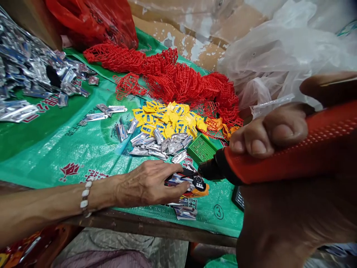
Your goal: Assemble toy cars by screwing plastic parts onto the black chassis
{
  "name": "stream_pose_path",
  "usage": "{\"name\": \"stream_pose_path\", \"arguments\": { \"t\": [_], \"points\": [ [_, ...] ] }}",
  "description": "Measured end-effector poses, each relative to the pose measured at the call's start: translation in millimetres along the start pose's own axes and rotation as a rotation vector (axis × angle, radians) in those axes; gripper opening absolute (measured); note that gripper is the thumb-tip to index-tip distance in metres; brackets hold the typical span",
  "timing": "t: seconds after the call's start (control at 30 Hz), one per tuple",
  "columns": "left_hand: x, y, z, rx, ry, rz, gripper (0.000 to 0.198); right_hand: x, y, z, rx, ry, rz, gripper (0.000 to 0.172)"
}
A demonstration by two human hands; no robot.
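Bracelet (85, 192) of chunky white beads, left wrist (97, 191)

Left hand (150, 182) covers middle of small silver, black and orange plastic piece (201, 186). Orange-red handheld driver with black nose (304, 150) cut off by right edge; exact contact of its tip unclear. Right hand (283, 128) shadowed, slightly blurred, cropped at right and bottom. Flat black object (238, 198) mostly hidden behind it. Tiny contents of green mesh plastic basket (210, 142) too small to identify. Heap of shiny silver parts (30, 63) runs past left edge.
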State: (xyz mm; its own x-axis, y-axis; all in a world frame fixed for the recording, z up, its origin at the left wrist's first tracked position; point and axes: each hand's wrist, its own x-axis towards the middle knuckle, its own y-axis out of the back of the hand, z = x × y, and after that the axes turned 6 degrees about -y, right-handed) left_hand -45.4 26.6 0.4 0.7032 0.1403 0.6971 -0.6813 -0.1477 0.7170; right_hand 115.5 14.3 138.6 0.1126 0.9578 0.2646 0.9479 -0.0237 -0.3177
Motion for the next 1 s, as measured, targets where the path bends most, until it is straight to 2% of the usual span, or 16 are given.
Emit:
{"name": "stream_pose_path", "arguments": {
  "t": [0.27,0.47,0.67,0.77,0.9,1.0],
  "points": [
    [1.0,-1.4,0.3,-0.025,0.009,0.024,0.014,0.5,3.6,6.7,-0.127,-0.001,0.06,0.025],
    [-2.4,-2.6,1.7,-0.03,0.016,0.023,0.016,3.1,6.1,10.5,-0.139,-0.069,-0.001,0.046],
    [-1.9,-0.1,1.9,-0.076,0.014,0.005,0.018,2.8,-2.3,9.4,-0.096,-0.069,0.094,0.04],
    [1.1,2.3,1.4,-0.092,0.014,0.008,0.018,0.7,-2.7,10.0,-0.06,-0.05,0.065,0.033],
    [2.8,3.0,1.9,-0.092,0.033,0.005,0.016,-2.5,-1.7,9.4,-0.107,-0.087,-0.048,0.032],
    [2.4,0.4,2.8,-0.103,0.054,-0.008,0.013,-3.8,-3.5,8.3,-0.12,-0.09,-0.029,0.024]
  ]
}}
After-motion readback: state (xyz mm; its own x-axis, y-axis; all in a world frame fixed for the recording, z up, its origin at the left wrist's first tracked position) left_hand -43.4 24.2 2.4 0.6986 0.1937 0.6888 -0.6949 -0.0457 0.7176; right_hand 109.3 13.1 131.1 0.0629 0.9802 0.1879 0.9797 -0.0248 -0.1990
